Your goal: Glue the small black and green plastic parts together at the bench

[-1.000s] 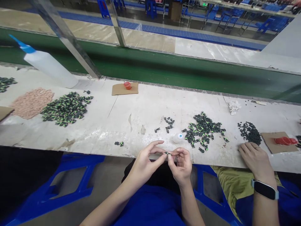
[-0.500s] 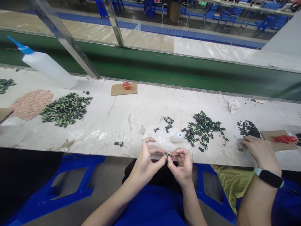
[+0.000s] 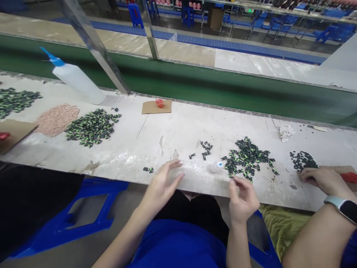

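We count 3 hands: our left hand, our right hand and a co-worker's hand. We also count 3 green-black piles, 1 pink pile, 1 dark pile, 3 cardboard pieces, 1 squeeze bottle, 1 rag and 1 watch.

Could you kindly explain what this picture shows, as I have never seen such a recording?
This is one view, from a camera worn on a person's head, looking down at their own two bare hands. The left hand is open above the edge of the worn white workbench. The right hand, blurred, has curled fingers beside a pile of small black-and-green plastic parts; whether it holds one is unclear. Nearby lies a small white cap with a blue centre. The hand with a wristwatch at far right is a co-worker's.
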Motion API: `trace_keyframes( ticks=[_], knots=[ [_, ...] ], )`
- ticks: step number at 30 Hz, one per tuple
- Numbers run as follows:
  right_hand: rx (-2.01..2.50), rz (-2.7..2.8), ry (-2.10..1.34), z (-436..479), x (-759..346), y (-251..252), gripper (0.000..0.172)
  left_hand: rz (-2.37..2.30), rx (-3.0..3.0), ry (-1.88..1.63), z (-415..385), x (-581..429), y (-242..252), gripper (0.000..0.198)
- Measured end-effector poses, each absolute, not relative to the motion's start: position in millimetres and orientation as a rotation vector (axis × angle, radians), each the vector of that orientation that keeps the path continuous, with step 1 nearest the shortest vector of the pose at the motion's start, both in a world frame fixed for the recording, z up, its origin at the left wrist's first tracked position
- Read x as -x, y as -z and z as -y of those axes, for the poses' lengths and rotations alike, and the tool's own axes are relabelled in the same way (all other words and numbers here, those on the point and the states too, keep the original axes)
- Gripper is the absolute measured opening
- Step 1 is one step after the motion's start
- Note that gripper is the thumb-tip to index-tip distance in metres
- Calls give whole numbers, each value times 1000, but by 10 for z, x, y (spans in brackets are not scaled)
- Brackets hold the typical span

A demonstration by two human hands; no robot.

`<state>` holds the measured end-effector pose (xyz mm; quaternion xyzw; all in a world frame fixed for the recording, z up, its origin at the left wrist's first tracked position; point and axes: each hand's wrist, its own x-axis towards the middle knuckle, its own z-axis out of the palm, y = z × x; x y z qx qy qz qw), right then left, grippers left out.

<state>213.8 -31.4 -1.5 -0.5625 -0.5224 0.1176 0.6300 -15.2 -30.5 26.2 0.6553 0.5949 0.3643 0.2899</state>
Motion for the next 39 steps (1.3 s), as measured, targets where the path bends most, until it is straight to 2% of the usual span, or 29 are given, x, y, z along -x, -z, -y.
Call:
trace_keyframes(
  ticks=[4, 11, 17, 23, 30, 39],
  knots=[
    [1480, 1044, 8, 146, -2250, -8, 15, -1995, -1941, -861, 288, 683, -115, 25],
    [1511, 1686, 32, 64, -2127, 68, 46, -2048, -2029, -660, 299, 956, 64, 27],
    [1514, 1671, -170, 61, -2063, 118, 23, -2005, -1926, -487, 175, 886, -22, 18],
    [1444, 1367, -653, 194, -2099, 42, 28, -1882, -1910, -474, -16, 732, -68, 7],
    [1300, 1155, -670, 215, -2085, 62, 27, -1639, -2054, -729, -44, 249, 46, 9],
    [1275, 967, -865, 212, -1955, 158, 29, -1405, -2073, -694, 20, 107, 61, 18]
  ],
)
